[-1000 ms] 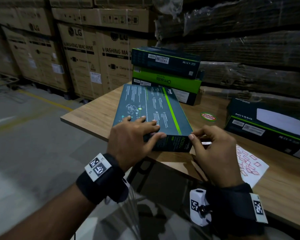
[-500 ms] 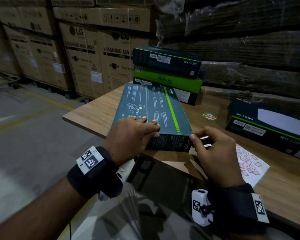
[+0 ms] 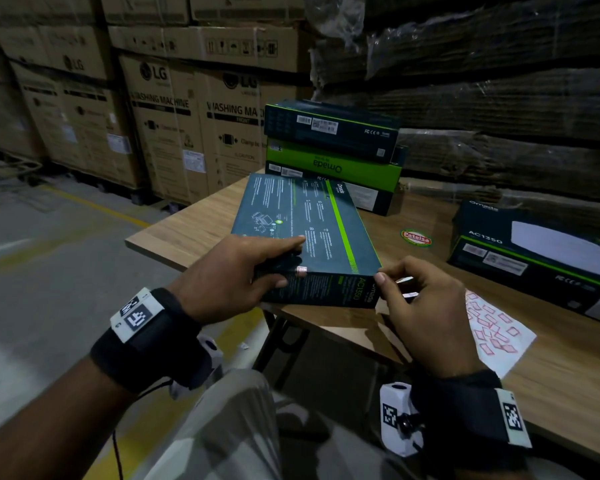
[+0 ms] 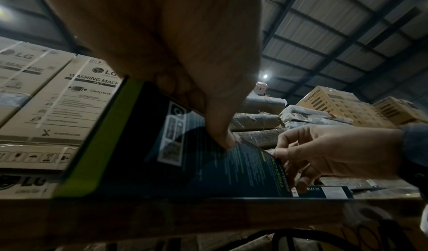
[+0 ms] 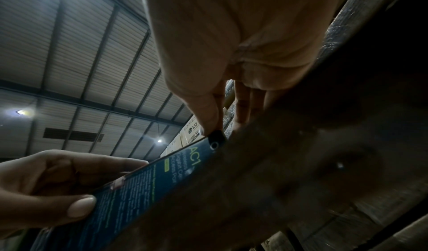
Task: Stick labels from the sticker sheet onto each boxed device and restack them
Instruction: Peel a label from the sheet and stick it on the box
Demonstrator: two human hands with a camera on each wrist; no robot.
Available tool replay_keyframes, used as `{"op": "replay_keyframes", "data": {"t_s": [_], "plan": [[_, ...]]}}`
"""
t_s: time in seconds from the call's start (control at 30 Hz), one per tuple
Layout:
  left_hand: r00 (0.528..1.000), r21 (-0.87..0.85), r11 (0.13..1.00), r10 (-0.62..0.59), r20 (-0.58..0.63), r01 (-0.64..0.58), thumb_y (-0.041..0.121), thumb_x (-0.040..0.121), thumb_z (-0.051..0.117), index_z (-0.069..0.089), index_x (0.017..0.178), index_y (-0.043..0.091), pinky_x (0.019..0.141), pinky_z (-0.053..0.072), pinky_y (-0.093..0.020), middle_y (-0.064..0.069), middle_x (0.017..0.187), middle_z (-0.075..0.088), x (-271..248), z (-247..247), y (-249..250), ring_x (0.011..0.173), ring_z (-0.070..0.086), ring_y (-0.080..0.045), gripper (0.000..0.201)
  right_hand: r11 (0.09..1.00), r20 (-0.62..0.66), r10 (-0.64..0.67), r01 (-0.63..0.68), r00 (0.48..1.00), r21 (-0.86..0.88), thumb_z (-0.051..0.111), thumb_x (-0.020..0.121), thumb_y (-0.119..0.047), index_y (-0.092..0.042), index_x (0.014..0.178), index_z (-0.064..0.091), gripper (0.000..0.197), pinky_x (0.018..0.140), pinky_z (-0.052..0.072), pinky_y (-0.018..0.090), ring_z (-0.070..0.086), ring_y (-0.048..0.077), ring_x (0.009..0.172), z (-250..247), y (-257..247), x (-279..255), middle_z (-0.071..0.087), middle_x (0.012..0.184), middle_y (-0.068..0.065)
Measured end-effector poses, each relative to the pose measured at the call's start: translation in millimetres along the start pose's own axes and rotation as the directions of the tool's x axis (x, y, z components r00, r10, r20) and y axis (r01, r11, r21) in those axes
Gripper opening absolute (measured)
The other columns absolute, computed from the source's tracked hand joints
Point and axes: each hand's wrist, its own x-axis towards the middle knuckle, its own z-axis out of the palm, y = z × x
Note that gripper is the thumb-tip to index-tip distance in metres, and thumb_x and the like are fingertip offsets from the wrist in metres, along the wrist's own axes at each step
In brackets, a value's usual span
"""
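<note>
Left hand is gripping one tilted boxed device; right hand is pinching its corner. Three boxes are sitting stacked behind, one box right, one sticker sheet.

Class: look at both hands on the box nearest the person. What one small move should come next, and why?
Probably press the small label flat along the box edge. It sits folded over the near edge beside the left hand, which grips the box, while the right hand steadies the near corner. Whether it is fully stuck cannot be told.

L wrist: blk band, wht tag | R wrist: blk band, wht tags
</note>
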Motion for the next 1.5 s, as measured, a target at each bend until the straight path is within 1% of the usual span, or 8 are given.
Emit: {"op": "replay_keyframes", "data": {"t_s": [0.23, 0.33, 0.5, 0.6, 0.7, 0.8, 1.2, 1.5], "plan": [[1.0, 0.035, 0.999, -0.009, 0.029, 0.008, 0.045, 0.09, 0.085, 0.053, 0.159, 0.027, 0.116, 0.052, -0.039, 0.008, 0.154, 0.062, -9.5, -7.0, -11.5, 0.143, 0.056, -0.005, 0.078, 0.991, 0.012, -0.126, 0.126, 0.992, -0.043, 0.077, 0.087, -0.008, -0.022, 0.082, 0.068, 0.018, 0.065, 0.057, 0.039, 0.067, 0.008, 0.073, 12.0, -5.6, -1.6, 0.067, 0.084, -0.01], [0.999, 0.089, 0.995, -0.043, 0.028, 0.04, 0.067, 0.09, 0.073, 0.053, 0.159, 0.031, 0.12, 0.047, -0.044, 0.01, 0.158, 0.058, -12.7, -11.4, -16.3, 0.148, 0.051, -0.005, 0.081, 0.988, 0.042, -0.153, 0.154, 0.987, -0.004, 0.074, 0.081, 0.002, -0.02, 0.081, 0.068, 0.024, 0.062, 0.054, 0.023, 0.067, 0.007, 0.071, 15.0, -9.1, -4.3, 0.068, 0.086, -0.011], [0.979, 0.091, 0.987, -0.115, -0.167, 0.132, 0.055, 0.11, 0.04, 0.065, 0.147, 0.032, 0.134, 0.011, -0.054, 0.016, 0.15, 0.064, -15.5, -8.0, -15.2, 0.149, 0.048, -0.002, 0.05, 0.987, 0.092, -0.131, 0.121, 0.987, 0.11, 0.063, 0.075, 0.005, -0.022, 0.08, 0.07, 0.028, 0.061, 0.056, 0.023, 0.071, 0.009, 0.073, 20.8, -17.5, -8.0, 0.074, 0.088, -0.012], [0.856, 0.08, 0.926, -0.305, -0.417, 0.369, 0.046, 0.109, 0.042, 0.069, 0.139, 0.034, 0.13, -0.014, -0.061, 0.015, 0.153, 0.059, -16.2, 4.2, -11.6, 0.159, 0.035, -0.013, 0.042, 0.978, 0.136, -0.129, 0.103, 0.982, 0.184, 0.05, 0.068, -0.003, -0.021, 0.085, 0.075, 0.035, 0.067, 0.061, 0.038, 0.074, 0.011, 0.078, 27.8, -23.8, -12.6, 0.076, 0.089, -0.011], [0.708, -0.024, 0.821, -0.506, -0.493, 0.57, 0.05, 0.103, 0.053, 0.057, 0.145, 0.029, 0.13, 0.001, -0.067, -0.002, 0.167, 0.044, -15.3, 12.5, -14.0, 0.163, 0.023, -0.026, 0.047, 0.959, 0.193, -0.177, 0.125, 0.965, 0.256, 0.047, 0.065, 0.008, -0.014, 0.094, 0.078, 0.048, 0.076, 0.063, 0.035, 0.075, 0.009, 0.09, 37.9, -33.8, -18.7, 0.076, 0.097, -0.009], [0.653, -0.074, 0.77, -0.583, -0.484, 0.633, 0.048, 0.102, 0.05, 0.047, 0.153, 0.023, 0.131, 0.01, -0.063, -0.011, 0.176, 0.024, -18.4, 12.9, -23.4, 0.165, 0.013, -0.027, 0.057, 0.946, 0.221, -0.236, 0.172, 0.946, 0.274, 0.047, 0.065, 0.012, -0.014, 0.106, 0.081, 0.059, 0.082, 0.062, 0.029, 0.073, 0.012, 0.098, 43.7, -41.8, -23.2, 0.073, 0.105, -0.007], [0.803, -0.211, 0.841, -0.539, -0.253, 0.498, 0.044, 0.098, 0.04, 0.038, 0.159, 0.059, 0.128, 0.003, -0.053, 0.006, 0.181, -0.012, -29.2, -20.2, -57.1, 0.164, -0.017, -0.011, 0.062, 0.987, 0.143, -0.136, 0.122, 0.98, 0.102, 0.067, 0.091, 0.002, -0.031, 0.125, 0.072, 0.048, 0.079, 0.057, 0.022, 0.069, 0.007, 0.096, 34.8, -33.9, -17.0, 0.067, 0.117, -0.016], [0.863, -0.372, 0.843, -0.474, -0.174, 0.388, 0.025, 0.089, 0.053, 0.05, 0.139, 0.07, 0.125, -0.002, -0.037, 0.004, 0.181, -0.001, -31.1, -50.6, -103.8, 0.163, -0.02, -0.005, 0.068, 1.0, 0.082, -0.027, 0.027, 0.996, -0.009, 0.072, 0.091, -0.009, -0.032, 0.135, 0.066, 0.05, 0.083, 0.059, 0.031, 0.061, 0.004, 0.109, 29.4, -15.8, -10.0, 0.056, 0.125, -0.013]]}}
